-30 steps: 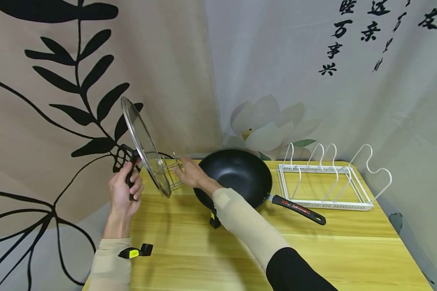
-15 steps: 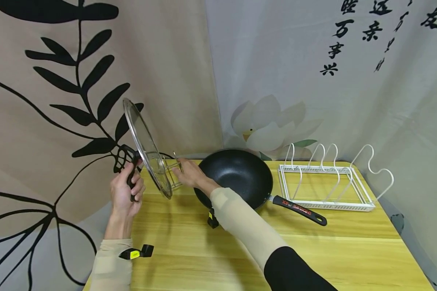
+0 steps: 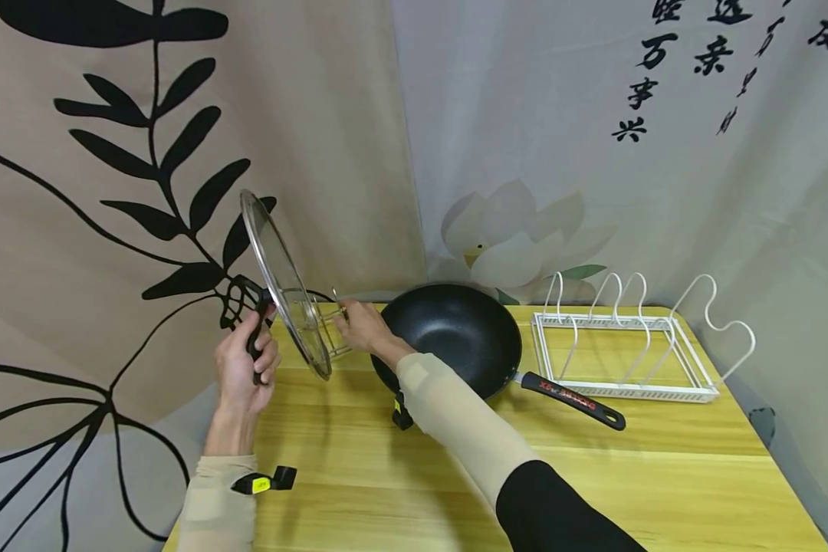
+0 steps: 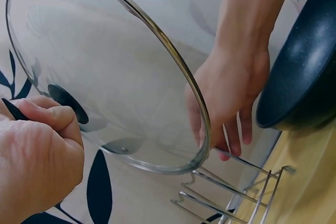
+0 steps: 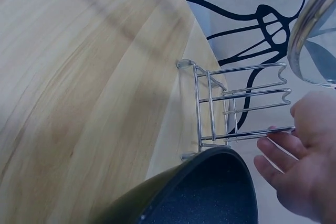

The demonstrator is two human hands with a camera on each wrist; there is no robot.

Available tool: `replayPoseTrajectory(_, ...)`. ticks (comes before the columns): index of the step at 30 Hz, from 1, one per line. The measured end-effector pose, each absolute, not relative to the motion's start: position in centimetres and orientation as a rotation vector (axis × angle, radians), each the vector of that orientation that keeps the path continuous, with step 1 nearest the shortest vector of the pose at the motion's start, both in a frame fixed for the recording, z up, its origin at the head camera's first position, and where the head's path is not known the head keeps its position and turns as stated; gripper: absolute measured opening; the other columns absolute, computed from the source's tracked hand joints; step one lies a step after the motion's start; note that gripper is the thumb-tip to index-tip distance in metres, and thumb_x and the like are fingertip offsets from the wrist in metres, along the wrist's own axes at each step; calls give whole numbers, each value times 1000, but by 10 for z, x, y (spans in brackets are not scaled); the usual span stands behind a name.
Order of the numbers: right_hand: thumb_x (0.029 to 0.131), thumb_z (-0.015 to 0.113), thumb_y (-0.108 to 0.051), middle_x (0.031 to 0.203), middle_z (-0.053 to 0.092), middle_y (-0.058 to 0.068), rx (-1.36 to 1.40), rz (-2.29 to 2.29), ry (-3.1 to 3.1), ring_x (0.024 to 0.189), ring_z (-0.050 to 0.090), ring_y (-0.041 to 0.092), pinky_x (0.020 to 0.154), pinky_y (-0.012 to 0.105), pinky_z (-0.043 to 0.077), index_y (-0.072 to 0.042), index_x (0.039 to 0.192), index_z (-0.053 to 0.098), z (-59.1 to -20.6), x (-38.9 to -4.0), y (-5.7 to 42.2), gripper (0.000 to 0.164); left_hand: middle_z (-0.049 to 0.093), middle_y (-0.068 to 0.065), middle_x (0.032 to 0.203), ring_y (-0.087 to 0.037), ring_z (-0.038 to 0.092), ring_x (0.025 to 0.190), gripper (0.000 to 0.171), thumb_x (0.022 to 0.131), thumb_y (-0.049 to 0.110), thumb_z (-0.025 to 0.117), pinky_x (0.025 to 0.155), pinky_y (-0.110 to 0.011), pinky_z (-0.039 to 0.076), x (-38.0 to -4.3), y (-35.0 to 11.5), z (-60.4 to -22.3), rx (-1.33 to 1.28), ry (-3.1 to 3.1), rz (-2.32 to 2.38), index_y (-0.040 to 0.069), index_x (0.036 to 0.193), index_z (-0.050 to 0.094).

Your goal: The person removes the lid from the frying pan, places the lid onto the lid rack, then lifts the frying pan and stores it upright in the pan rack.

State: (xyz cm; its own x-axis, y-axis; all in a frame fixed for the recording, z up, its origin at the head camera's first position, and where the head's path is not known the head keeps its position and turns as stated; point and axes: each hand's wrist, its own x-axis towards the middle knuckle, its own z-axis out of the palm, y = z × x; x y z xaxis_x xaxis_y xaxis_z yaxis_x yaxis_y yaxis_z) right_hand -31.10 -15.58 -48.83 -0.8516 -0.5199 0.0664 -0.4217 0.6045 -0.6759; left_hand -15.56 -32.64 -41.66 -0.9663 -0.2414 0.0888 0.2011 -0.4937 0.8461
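My left hand (image 3: 244,372) grips the black handle (image 3: 254,346) of a round glass lid (image 4: 142,51) with a metal rim, held tilted on edge above the table's left side. Behind the lid stands a small chrome wire rack (image 5: 211,103), partly seen through the glass in the head view. My right hand (image 3: 368,330) reaches across the pan and holds the rack's end wire with its fingertips, seen in the right wrist view. The lid's lower rim hangs close over the rack's upright wires. A black wok (image 3: 458,337) sits just right of the rack.
The wok's handle (image 3: 573,400) points to the front right. Farther right a white wire rack (image 3: 662,393) with tall loops lies on the wooden table (image 3: 359,475). A printed curtain (image 3: 331,138) hangs close behind the table.
The head view has shifted slightly, so everything sits a little farther right. Both hands keep their holds on the lid and rack, with hardly any movement.
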Motion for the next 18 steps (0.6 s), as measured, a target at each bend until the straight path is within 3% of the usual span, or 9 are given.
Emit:
replayPoseTrajectory(3, 123, 48, -32, 114, 79, 4, -775, -1101, 2693, 68, 61, 12, 71, 31, 55, -12, 167, 53, -489, -312, -158, 48, 50, 10, 69, -1, 40, 40, 34, 122, 32, 51, 32, -15, 34, -156, -326, -417, 61, -1417, -2512, 7, 130, 73)
replayPoseTrajectory(6, 123, 49, -30, 106, 80, 3, -742, -1101, 2722, 58, 55, 9, 60, 27, 49, -14, 165, 56, -490, -315, -159, 46, 50, 9, 68, -2, 40, 40, 32, 122, 31, 52, 32, -16, 33, -157, -325, -417, 51, -1386, -2534, 7, 125, 73)
replayPoseTrajectory(11, 122, 53, -28, 118, 83, 4, -695, -1100, 2769, 54, 54, 7, 52, 23, 44, -17, 162, 62, -491, -316, -164, 42, 52, 8, 69, -3, 40, 39, 31, 122, 28, 52, 33, -17, 33, -155, -327, -418, 36, -1315, -2581, 2, 127, 70)
replayPoseTrajectory(14, 121, 55, -27, 129, 83, 6, -687, -1141, 2776, 58, 58, 5, 54, 21, 45, -17, 159, 66, -490, -316, -166, 40, 52, 8, 69, -3, 39, 40, 31, 122, 28, 52, 32, -16, 32, -153, -328, -419, 34, -1306, -2580, 2, 127, 68)
replayPoseTrajectory(18, 120, 57, -26, 127, 85, 5, -660, -1159, 2818, 59, 60, 4, 53, 20, 44, -19, 154, 70, -489, -317, -166, 37, 52, 8, 69, -3, 38, 40, 30, 121, 29, 54, 33, -16, 32, -153, -328, -419, 31, -1329, -2566, 4, 124, 71)
